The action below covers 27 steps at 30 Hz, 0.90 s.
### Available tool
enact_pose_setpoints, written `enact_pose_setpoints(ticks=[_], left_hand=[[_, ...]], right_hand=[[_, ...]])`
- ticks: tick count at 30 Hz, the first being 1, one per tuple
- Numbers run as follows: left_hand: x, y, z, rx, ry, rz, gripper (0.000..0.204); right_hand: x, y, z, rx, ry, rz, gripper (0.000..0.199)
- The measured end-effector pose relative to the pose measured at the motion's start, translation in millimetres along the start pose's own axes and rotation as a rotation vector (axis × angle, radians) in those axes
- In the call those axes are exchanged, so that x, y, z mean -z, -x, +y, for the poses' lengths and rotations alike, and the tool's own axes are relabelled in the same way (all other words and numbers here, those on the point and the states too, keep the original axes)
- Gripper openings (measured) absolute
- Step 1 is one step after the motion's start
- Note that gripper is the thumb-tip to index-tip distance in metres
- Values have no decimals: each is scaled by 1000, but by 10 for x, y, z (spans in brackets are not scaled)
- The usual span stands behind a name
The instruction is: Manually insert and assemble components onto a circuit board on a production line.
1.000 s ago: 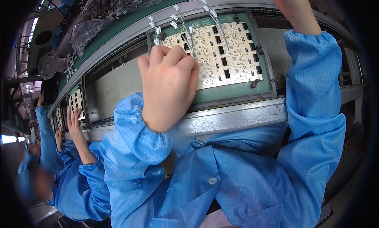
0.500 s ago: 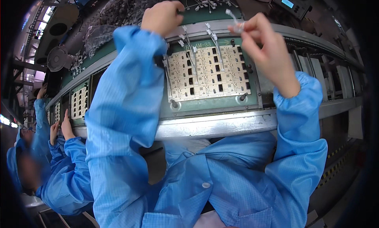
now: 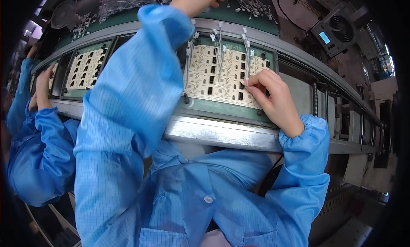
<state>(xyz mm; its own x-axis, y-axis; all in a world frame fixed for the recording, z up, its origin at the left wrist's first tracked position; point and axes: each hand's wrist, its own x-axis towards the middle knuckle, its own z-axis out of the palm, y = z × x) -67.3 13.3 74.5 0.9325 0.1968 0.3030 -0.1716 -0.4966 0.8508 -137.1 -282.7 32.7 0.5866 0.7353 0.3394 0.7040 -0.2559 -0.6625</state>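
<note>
My right hand [image 3: 273, 95] is over the right part of a panel of cream circuit boards [image 3: 200, 76]. Its thumb and forefinger are pinched on the lower end of a white connector cable [image 3: 247, 61], against the panel. Other short cables with white plugs [image 3: 220, 54] lie across the panel, their upper ends resting over the metal rail. The panel sits in a green carrier tray [image 3: 205, 106]. My left hand [image 3: 197, 0] reaches to the far side with curled fingers, beside a heap of loose cables [image 3: 250, 2]; whatever is in its fingertips cannot be made out.
A silver rail [image 3: 222, 133] runs along the near edge. Farther left, a co-worker's hand [image 3: 44, 82] is near another tray of boards [image 3: 85, 69]. A device with a lit screen [image 3: 324, 37] stands at the far right; a fan [image 3: 65, 14] is at the far left.
My right hand has come down from above the panel's far edge, bringing a cable onto the boards. My left hand has moved farther out toward the loose cables. The head view has shifted.
</note>
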Motion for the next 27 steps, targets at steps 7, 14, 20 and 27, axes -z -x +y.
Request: enact_pose_setpoints(ticks=[7, 14, 20, 27], left_hand=[[142, 838, 270, 109, 304, -109, 12], [104, 946, 341, 188, 540, -184, 13], [-23, 986, 272, -49, 446, -76, 24], [88, 979, 361, 37, 540, -60, 23]], right_hand=[[-18, 48, 82, -85, 154, -38, 8], [-49, 51, 20, -124, 165, -49, 8], [47, 60, -78, 73, 427, -56, 13], [228, -42, -233, 200, 479, -143, 13]])
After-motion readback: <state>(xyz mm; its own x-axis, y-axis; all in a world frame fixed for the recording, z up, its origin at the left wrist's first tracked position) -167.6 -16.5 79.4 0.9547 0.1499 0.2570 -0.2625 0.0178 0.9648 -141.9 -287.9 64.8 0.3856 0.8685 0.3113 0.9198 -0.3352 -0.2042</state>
